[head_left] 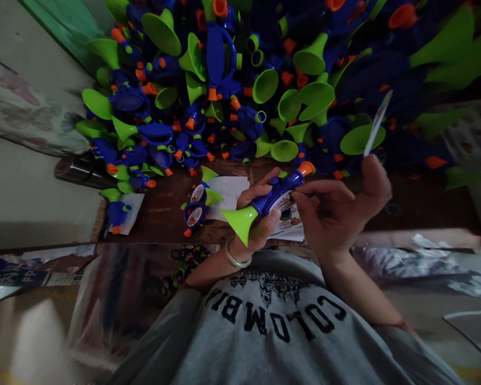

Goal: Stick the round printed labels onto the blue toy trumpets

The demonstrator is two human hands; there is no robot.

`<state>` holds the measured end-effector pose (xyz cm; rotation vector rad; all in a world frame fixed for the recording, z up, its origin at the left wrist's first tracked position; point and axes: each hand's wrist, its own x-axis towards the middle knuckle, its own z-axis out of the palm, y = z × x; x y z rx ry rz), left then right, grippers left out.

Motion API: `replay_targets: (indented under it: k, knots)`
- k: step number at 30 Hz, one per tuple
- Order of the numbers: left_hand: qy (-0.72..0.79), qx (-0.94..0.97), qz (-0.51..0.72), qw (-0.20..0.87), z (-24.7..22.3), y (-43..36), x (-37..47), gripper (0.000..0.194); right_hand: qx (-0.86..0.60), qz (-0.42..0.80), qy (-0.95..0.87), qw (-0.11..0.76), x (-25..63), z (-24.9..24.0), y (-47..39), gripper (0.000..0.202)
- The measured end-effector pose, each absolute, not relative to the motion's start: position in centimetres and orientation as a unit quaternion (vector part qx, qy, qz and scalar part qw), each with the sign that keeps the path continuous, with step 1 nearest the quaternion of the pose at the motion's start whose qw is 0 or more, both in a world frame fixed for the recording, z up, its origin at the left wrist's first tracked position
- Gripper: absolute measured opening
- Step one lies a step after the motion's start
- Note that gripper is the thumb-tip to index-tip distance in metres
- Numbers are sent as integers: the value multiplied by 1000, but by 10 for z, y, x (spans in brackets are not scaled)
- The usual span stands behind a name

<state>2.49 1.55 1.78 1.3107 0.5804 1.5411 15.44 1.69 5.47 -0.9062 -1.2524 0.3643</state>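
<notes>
My left hand (260,230) is wrapped round a blue toy trumpet (278,187) with a lime-green bell and an orange mouthpiece, its bell tilted down to the left. An oval printed sticker (281,201) shows on the trumpet's side. At that sticker's right edge, my right hand (336,208) has thumb and forefinger pinched together. A thin printed strip (378,123), seen nearly edge-on, sticks up from the other fingers of the same hand. Below the trumpet lie printed sticker sheets (291,227), partly hidden by my hands.
A large heap of similar trumpets (220,107) fills the back of the brown table (156,214). Two stickered trumpets (196,206) lie left of my hands beside white paper (228,192). Further left are a dark bottle (82,170) and another trumpet (118,211) on paper.
</notes>
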Motion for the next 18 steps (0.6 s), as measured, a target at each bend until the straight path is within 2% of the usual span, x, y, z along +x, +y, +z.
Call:
replay_targets:
  k: [4, 8, 10, 15, 16, 18]
  knots:
    - [258, 541, 632, 490, 16, 13, 24, 37, -420, 128, -598, 671, 157, 53, 16, 86]
    - [282, 523, 639, 489, 17, 15, 22, 34, -519, 54, -597, 609, 174, 46, 19, 100]
    - [284, 513, 642, 495, 20, 16, 21, 33, -538, 55, -569, 620, 181, 42, 22, 103]
    - [290, 455, 604, 586, 15, 16, 30, 50, -428, 245, -584, 645, 175, 35, 29, 91]
    - [290, 441, 596, 605, 11, 15, 32, 50, -423, 236, -585, 650, 174, 34, 30, 88]
    - [292, 431, 574, 632, 2, 12, 35, 47, -429, 133, -574, 685, 174, 32, 34, 87]
